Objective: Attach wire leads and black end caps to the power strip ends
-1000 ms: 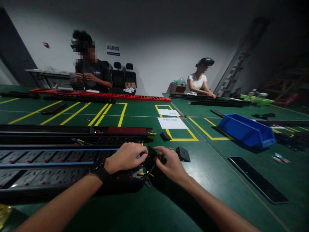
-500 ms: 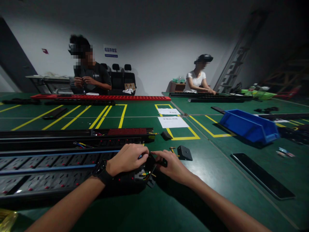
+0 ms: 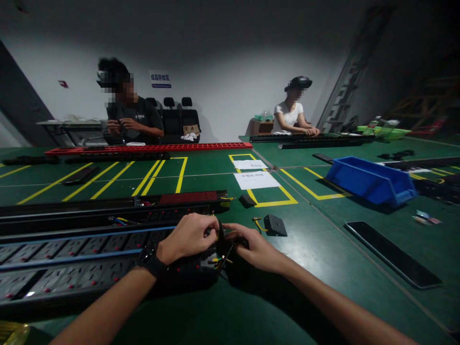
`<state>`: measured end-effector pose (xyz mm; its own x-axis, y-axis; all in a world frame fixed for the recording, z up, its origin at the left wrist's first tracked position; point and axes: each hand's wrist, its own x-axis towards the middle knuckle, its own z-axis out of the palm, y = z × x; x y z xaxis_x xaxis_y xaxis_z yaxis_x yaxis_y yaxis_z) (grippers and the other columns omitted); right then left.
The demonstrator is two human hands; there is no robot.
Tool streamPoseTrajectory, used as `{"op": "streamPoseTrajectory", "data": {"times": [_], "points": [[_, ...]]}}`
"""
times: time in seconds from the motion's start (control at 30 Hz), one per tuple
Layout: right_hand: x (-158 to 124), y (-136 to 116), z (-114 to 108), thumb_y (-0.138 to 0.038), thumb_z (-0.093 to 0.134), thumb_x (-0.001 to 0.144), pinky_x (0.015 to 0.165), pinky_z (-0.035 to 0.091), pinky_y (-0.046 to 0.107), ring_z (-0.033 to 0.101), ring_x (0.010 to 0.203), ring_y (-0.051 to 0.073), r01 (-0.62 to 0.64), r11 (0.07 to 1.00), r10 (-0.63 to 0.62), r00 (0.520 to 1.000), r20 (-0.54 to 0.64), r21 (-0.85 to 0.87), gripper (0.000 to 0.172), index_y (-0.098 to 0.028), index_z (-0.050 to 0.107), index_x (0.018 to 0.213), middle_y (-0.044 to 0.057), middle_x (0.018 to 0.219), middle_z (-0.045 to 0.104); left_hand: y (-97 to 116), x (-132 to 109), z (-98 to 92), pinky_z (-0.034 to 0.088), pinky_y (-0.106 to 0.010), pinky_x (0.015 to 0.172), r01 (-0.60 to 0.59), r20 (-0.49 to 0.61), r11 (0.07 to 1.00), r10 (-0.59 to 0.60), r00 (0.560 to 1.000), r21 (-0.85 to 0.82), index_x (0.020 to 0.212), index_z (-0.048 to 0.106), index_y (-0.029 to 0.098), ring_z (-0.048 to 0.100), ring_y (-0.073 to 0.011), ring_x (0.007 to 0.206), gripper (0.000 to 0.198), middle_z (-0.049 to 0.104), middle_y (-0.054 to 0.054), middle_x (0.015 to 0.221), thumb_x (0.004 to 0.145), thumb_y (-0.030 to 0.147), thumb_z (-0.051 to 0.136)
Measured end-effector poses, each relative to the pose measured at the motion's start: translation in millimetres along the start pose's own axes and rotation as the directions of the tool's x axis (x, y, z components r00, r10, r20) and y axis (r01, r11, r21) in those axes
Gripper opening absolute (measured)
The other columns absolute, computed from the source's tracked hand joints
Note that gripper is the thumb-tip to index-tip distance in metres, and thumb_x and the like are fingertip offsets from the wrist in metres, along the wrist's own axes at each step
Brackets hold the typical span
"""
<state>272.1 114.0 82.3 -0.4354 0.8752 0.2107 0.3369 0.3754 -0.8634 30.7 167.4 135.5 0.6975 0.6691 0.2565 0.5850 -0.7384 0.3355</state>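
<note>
Long black power strips [image 3: 108, 242] with red-dotted sockets and blue edge strips lie at the left. My left hand [image 3: 192, 239] is closed over the right end of one, its thumb and forefinger bent beside the opening. My right hand [image 3: 253, 248] is closed on a black end cap [image 3: 222, 239] held against that end; its fingers hide part of the cap. Just below, wires with yellow-green sleeves [image 3: 215, 260] poke out of the nearer strip's end. A loose black end cap [image 3: 275, 225] with a yellow wire lies right of my hands.
A phone [image 3: 393, 254] and a blue bin [image 3: 372, 179] are on the green table [image 3: 316, 297] at the right. Paper labels [image 3: 257, 180] lie amid yellow tape lines. Two people [image 3: 134, 117] work across the table, behind a red slotted rail [image 3: 151, 148].
The black end cap between my hands has turned more upright, and my right fingers have shifted slightly around it. My left hand stays nearly in place. The view has moved slightly.
</note>
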Motion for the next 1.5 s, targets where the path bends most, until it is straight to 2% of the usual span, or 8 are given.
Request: {"op": "streamPoseTrajectory", "data": {"times": [0.17,0.53,0.67,0.87,1.03,1.27,1.37,1.5], "points": [[1.1,-2.7,0.9,-0.008,0.056,0.076,0.108,0.056,0.051,0.074,0.121,0.029,-0.020,0.978,0.012,0.999,0.043,0.210,0.079,-0.024,0.059,0.153,0.011,0.131,0.079,3.0,-0.1,-2.1,0.036,-0.029,0.064,0.008,0.011,1.000,-0.008,1.000,0.017,0.091,0.077,0.021,0.067,-0.0188,0.068,0.018,0.075,0.000,0.077,0.085,0.011,0.064],[-2.3,-6.7,3.0,-0.010,0.053,0.077,0.104,0.058,0.044,0.076,0.115,0.026,-0.017,0.990,0.009,0.998,0.061,0.138,0.075,-0.027,0.062,0.150,0.008,0.124,0.081,8.1,-1.9,-1.9,0.045,-0.030,0.070,-0.035,0.044,0.993,0.030,0.999,0.112,0.096,0.074,0.020,0.072,-0.0224,0.083,0.016,0.078,-0.004,0.092,0.090,0.010,0.063],[-1.8,-1.8,-4.7,-0.015,0.051,0.086,0.094,0.060,0.042,0.077,0.103,0.025,-0.026,1.000,0.027,0.997,-0.077,0.012,0.060,-0.025,0.064,0.143,0.007,0.113,0.082,7.9,-1.8,-2.0,0.046,-0.031,0.069,-0.043,0.047,0.993,0.038,0.998,0.108,0.096,0.073,0.020,0.072,-0.0230,0.083,0.017,0.077,-0.004,0.091,0.090,0.010,0.060],[-4.7,3.8,-56.7,-0.028,0.055,0.100,0.080,0.054,0.040,0.070,0.088,0.025,-0.038,0.931,-0.100,0.930,-0.353,-0.364,0.033,-0.022,0.073,0.127,0.011,0.100,0.078,5.6,-1.6,-0.8,0.045,-0.032,0.068,-0.062,0.037,0.993,0.058,0.998,0.096,0.093,0.072,0.020,0.071,-0.0229,0.081,0.017,0.076,-0.004,0.089,0.090,0.010,0.058],[-8.0,8.3,-75.9,-0.027,0.061,0.101,0.077,0.046,0.039,0.065,0.082,0.025,0.032,0.818,-0.114,0.988,-0.107,-0.575,0.021,-0.023,0.078,0.089,0.008,0.084,0.073,5.1,-1.0,-1.8,0.045,-0.033,0.069,-0.058,0.044,0.994,0.054,0.998,0.097,0.092,0.071,0.020,0.070,-0.0227,0.081,0.017,0.075,-0.004,0.088,0.091,0.011,0.057],[-7.5,-7.6,-44.8,-0.010,0.072,0.087,0.084,0.043,0.038,0.066,0.093,0.024,0.147,0.789,-0.098,0.989,0.114,-0.597,0.019,-0.025,0.079,0.097,0.005,0.094,0.075,6.2,-0.9,-3.2,0.045,-0.033,0.070,-0.042,0.064,0.992,0.034,0.997,0.120,0.091,0.067,0.020,0.070,-0.0234,0.081,0.013,0.074,-0.004,0.088,0.091,0.011,0.058],[-6.6,-9.8,-39.0,-0.006,0.069,0.085,0.084,0.042,0.038,0.066,0.088,0.023,0.142,0.807,-0.118,0.990,0.080,-0.574,0.019,-0.024,0.075,0.085,0.004,0.088,0.074,5.5,-1.4,-3.0,0.046,-0.033,0.070,-0.054,0.038,0.991,0.050,0.998,0.123,0.093,0.066,0.020,0.070,-0.0232,0.080,0.013,0.074,-0.004,0.089,0.092,0.012,0.056],[-4.8,-10.8,-38.6,-0.018,0.068,0.091,0.075,0.042,0.035,0.065,0.081,0.022,-0.010,0.882,-0.063,0.988,-0.139,-0.472,0.010,-0.024,0.074,0.086,0.005,0.085,0.074,4.4,0.2,-5.5,0.047,-0.035,0.071,-0.074,-0.105,0.992,0.085,0.991,0.102,0.097,0.065,0.020,0.069,-0.0233,0.080,0.013,0.073,-0.005,0.088,0.095,0.016,0.053]]}}
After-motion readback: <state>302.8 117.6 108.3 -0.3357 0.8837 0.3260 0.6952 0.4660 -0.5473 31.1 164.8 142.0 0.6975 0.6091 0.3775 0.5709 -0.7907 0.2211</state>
